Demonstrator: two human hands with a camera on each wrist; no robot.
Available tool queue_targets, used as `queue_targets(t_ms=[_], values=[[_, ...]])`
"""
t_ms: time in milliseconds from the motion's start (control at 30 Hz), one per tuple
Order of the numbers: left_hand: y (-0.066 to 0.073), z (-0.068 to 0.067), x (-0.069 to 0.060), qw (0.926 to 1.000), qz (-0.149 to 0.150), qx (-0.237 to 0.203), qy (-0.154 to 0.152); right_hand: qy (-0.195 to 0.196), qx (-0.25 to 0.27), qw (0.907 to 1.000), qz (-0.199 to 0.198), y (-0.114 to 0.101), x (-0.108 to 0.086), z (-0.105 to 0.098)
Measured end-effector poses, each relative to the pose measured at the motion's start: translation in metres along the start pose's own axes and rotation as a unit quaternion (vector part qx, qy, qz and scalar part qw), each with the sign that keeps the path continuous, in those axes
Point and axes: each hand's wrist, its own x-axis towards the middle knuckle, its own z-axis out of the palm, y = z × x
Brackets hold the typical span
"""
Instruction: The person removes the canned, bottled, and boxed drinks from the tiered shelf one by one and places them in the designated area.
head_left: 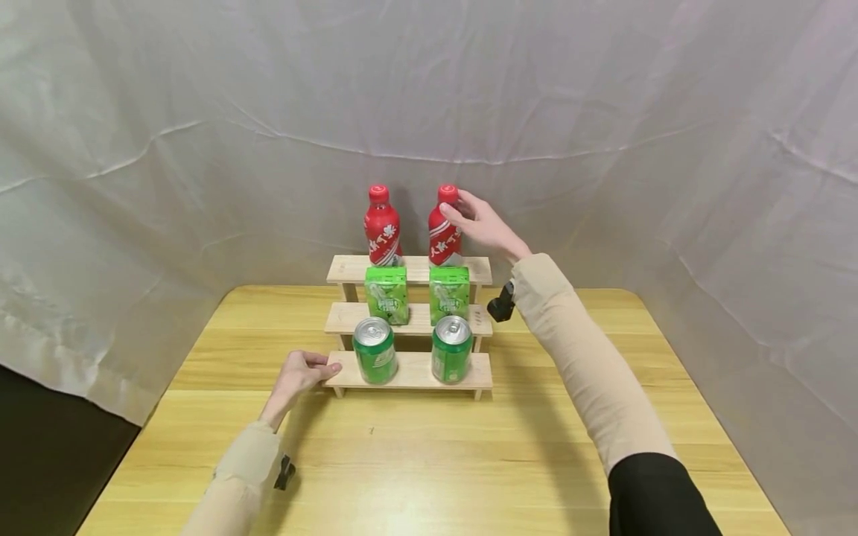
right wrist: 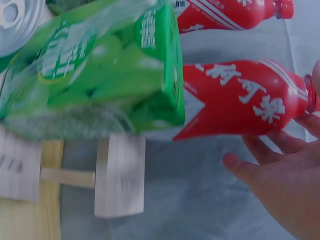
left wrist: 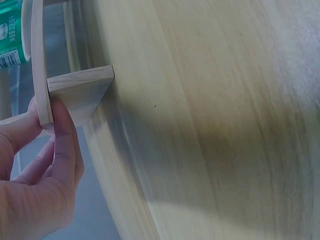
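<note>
Thumb and fingers of my left hand (head_left: 304, 374) pinch the left end of the lowest board (head_left: 409, 378) of a three-step wooden stand; the left wrist view shows the board (left wrist: 42, 65) between thumb and fingers (left wrist: 62, 145). Up on the top board, my right hand (head_left: 488, 226) holds the upper part of the right red bottle (head_left: 445, 242), with thumb in front and fingers behind. In the right wrist view the hand (right wrist: 287, 175) is around the neck end of this red bottle (right wrist: 235, 97). The bottle stands upright on the board.
A second red bottle (head_left: 383, 232) stands left on the top board. Two green boxes (head_left: 386, 296) (head_left: 449, 295) are on the middle board, two green cans (head_left: 375, 353) (head_left: 452, 353) on the lowest. Grey cloth (head_left: 415, 89) hangs behind the wooden table (head_left: 402, 469).
</note>
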Motion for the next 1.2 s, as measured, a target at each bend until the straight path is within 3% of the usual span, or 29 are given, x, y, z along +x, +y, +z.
queue_targets(t_ms=[667, 900, 1200], values=[[0.001, 0.003, 0.002, 0.9998, -0.017, 0.004, 0.002, 0.071, 0.006, 0.9974, 0.006, -0.006, 0.000, 0.008], [-0.001, 0.006, 0.001, 0.9999, -0.015, -0.004, 0.006, 0.113, 0.038, 0.9928, -0.007, -0.003, -0.012, -0.010], [-0.001, 0.005, 0.001, 0.9998, -0.016, 0.003, 0.009, 0.172, 0.024, 0.9847, 0.014, 0.011, -0.040, -0.045]])
